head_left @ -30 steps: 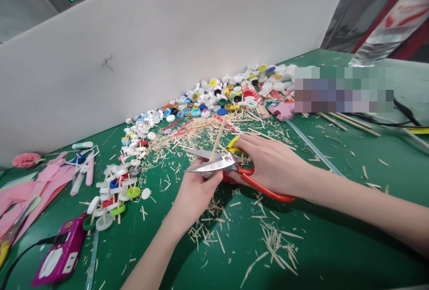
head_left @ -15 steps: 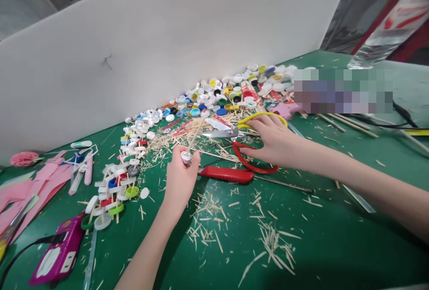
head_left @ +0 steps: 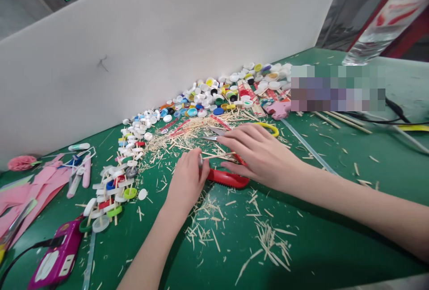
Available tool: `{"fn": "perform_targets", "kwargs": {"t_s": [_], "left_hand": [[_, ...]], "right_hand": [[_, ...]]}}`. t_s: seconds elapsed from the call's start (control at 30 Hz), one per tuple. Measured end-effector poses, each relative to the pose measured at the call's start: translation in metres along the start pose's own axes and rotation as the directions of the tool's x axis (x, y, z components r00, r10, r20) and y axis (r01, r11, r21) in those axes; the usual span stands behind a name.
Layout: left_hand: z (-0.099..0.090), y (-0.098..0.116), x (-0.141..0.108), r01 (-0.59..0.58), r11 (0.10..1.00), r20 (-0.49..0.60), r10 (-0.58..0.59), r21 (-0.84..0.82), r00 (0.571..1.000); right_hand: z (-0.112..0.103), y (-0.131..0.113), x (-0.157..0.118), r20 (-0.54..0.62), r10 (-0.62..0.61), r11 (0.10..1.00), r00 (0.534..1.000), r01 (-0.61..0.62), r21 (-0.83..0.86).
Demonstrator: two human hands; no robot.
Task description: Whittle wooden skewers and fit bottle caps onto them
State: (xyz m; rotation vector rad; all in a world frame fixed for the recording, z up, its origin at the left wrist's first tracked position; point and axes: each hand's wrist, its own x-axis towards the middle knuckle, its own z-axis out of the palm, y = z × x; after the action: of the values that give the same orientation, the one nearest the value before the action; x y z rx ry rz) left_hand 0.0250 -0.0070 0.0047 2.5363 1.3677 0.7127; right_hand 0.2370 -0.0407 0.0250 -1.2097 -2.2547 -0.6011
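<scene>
My left hand (head_left: pixel 188 174) is closed around a small white bottle cap (head_left: pixel 200 161), mostly hidden by the fingers. A thin wooden stick (head_left: pixel 219 155) runs from the cap toward the right. With its thumb and fingers apart, my right hand (head_left: pixel 256 149) hovers around the stick's far end; no grip on it is visible. Scissors with a yellow handle loop (head_left: pixel 272 129) and a red one lie partly hidden behind that hand, blades pointing left. Just below both hands rests a red-handled tool (head_left: pixel 229 178).
Many coloured bottle caps (head_left: pixel 217 98) are heaped along the white board (head_left: pixel 167 35). Caps joined on sticks (head_left: pixel 114 191) stand at left, beside a magenta device (head_left: pixel 55 256) with a cable. Wood shavings (head_left: pixel 273 241) litter the green table. A water bottle (head_left: pixel 375 31) stands back right.
My right hand has come off the scissors and moved left and down toward the stick. The stick has tipped from upright to nearly level, pointing right, as my left hand turned.
</scene>
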Motion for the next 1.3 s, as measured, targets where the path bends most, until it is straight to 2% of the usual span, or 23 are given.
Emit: {"fn": "perform_targets", "kwargs": {"t_s": [0.1, 0.2, 0.27, 0.37, 0.53, 0.73, 0.9, 1.07, 1.2, 1.3], "left_hand": [[0.003, 0.0, -0.001, -0.139, 0.987, -0.019, 0.141, 0.077, 0.99], [0.004, 0.0, -0.001, -0.225, 0.962, -0.042, 0.234, 0.157, 0.971], [0.005, 0.0, -0.001, -0.256, 0.944, -0.069, 0.275, 0.21, 0.959], [0.007, 0.002, -0.002, -0.251, 0.931, -0.125, 0.291, 0.264, 0.948], [0.009, 0.008, -0.003, -0.197, 0.941, -0.216, 0.26, 0.276, 0.941], [0.01, 0.011, -0.006, -0.146, 0.959, -0.186, 0.193, 0.242, 0.963], [0.011, 0.014, -0.008, -0.142, 0.97, -0.184, 0.179, 0.196, 0.967], [0.011, 0.021, -0.01, -0.061, 0.989, -0.158, 0.082, 0.135, 0.984], [0.011, 0.026, -0.011, 0.048, 0.998, -0.137, -0.041, 0.05, 0.99], [0.011, 0.028, -0.011, 0.101, 0.995, -0.129, -0.101, -0.01, 0.986]], "right_hand": [[0.012, 0.002, -0.004, 0.157, -0.003, 0.997, 0.988, -0.009, 0.077], [0.018, 0.003, -0.007, 0.304, -0.015, 0.974, 0.952, -0.054, 0.218], [0.019, 0.002, -0.007, 0.358, -0.013, 0.962, 0.933, -0.086, 0.258], [0.021, 0.0, -0.008, 0.374, 0.025, 0.958, 0.927, -0.129, 0.255], [0.019, -0.004, -0.01, 0.355, 0.102, 0.949, 0.929, -0.198, 0.246], [0.012, -0.011, -0.01, 0.411, 0.208, 0.936, 0.887, -0.303, 0.181], [0.008, -0.015, -0.009, 0.406, 0.241, 0.934, 0.882, -0.325, 0.151], [0.004, -0.021, -0.009, 0.411, 0.273, 0.929, 0.87, -0.349, 0.122], [0.004, -0.026, -0.01, 0.44, 0.302, 0.921, 0.846, -0.378, 0.094], [0.005, -0.028, -0.01, 0.428, 0.297, 0.923, 0.854, -0.372, 0.101]]}}
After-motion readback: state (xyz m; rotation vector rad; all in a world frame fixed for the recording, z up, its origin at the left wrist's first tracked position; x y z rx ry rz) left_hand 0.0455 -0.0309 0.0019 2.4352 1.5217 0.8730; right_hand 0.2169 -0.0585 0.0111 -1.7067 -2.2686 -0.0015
